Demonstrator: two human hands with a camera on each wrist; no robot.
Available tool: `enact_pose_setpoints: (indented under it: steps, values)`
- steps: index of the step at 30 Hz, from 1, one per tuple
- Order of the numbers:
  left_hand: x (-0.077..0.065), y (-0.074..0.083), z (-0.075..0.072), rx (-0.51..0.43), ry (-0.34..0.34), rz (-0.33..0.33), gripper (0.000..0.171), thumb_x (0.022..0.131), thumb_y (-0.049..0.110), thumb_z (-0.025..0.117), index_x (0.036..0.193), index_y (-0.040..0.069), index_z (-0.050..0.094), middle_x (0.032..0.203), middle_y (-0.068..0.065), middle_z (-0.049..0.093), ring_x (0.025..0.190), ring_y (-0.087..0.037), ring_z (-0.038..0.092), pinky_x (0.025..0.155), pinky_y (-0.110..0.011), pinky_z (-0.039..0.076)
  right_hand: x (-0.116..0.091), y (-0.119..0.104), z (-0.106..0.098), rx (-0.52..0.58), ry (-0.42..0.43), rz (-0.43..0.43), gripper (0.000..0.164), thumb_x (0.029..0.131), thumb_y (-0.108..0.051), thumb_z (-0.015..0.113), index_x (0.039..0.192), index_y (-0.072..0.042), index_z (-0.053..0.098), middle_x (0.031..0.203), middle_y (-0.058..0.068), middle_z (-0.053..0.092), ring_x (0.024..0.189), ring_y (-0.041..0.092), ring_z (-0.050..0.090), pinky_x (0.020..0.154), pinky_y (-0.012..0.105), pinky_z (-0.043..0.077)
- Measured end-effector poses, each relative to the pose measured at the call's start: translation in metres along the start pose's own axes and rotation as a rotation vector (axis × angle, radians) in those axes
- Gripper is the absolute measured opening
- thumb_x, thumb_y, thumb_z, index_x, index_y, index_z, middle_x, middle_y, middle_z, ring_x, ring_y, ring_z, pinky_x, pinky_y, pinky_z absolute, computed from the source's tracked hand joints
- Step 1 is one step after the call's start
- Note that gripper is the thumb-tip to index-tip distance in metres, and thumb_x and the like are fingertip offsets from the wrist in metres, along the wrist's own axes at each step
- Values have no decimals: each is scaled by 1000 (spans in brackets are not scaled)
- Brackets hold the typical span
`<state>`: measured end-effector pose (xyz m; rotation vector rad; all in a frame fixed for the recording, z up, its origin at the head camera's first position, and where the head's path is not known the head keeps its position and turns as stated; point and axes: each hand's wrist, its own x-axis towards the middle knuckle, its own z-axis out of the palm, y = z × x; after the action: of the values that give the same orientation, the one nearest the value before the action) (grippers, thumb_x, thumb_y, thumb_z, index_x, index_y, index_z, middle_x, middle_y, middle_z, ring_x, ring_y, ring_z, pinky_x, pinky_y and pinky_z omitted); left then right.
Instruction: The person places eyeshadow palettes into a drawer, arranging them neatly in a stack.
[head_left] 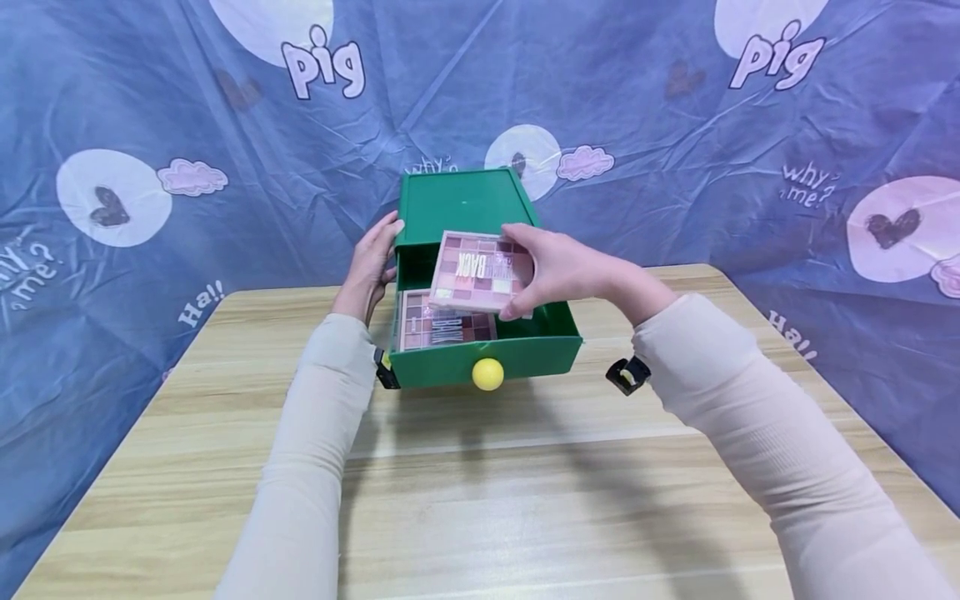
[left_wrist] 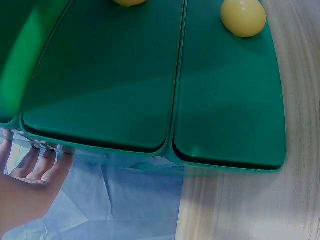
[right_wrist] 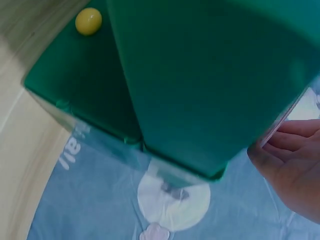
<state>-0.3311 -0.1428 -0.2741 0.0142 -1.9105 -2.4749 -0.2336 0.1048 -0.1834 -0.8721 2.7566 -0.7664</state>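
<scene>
My right hand (head_left: 562,262) pinches an eyeshadow palette (head_left: 472,265) between thumb and fingers, tilted over the pulled-out top drawer (head_left: 442,367) of a green drawer cabinet (head_left: 465,200). In the right wrist view, the right hand (right_wrist: 295,160) grips the palette's thin edge (right_wrist: 282,120) behind the drawer front. A second eyeshadow palette (head_left: 416,325) lies in the drawer's left part, partly covered by the held one. My left hand (head_left: 369,262) rests against the cabinet's left side, thumb at the top edge. In the left wrist view, the left hand's fingers (left_wrist: 47,165) touch the clear side wall.
A yellow ball knob (head_left: 487,374) sits on the open drawer's front. Lower drawers (left_wrist: 105,75) are closed, with yellow knobs (left_wrist: 243,17). The cabinet stands on a wood-grain table (head_left: 480,517), with a blue printed cloth (head_left: 637,100) hanging behind.
</scene>
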Motion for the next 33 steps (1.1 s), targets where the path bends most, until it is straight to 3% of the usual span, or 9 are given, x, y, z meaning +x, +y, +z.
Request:
enact_pose_setpoints:
  steps: [8,15,33]
  values:
    - [-1,0,0,6,3,4,52,79,32,58,128,23,44,126,-1,43,112,-16,41,85,-39,34,11,-3,18,-60,-47,-54,104,58,-35,78,135,2,19,127,10,34,106,18,36,91,31,29]
    - [-1,0,0,13,2,0,52,78,33,59,128,24,44,127,0,42,113,-17,40,86,-40,33,17,-4,31,-123,-77,-138,93,62,-29,75,132,7,24,129,14,34,110,22,35,94,33,27]
    - [-2,1,1,-23,-1,-7,51,79,31,58,128,23,44,125,-2,44,110,-16,44,81,-36,37,26,-11,46,-170,-155,-124,89,69,-25,71,134,6,19,135,16,26,121,25,25,97,35,20]
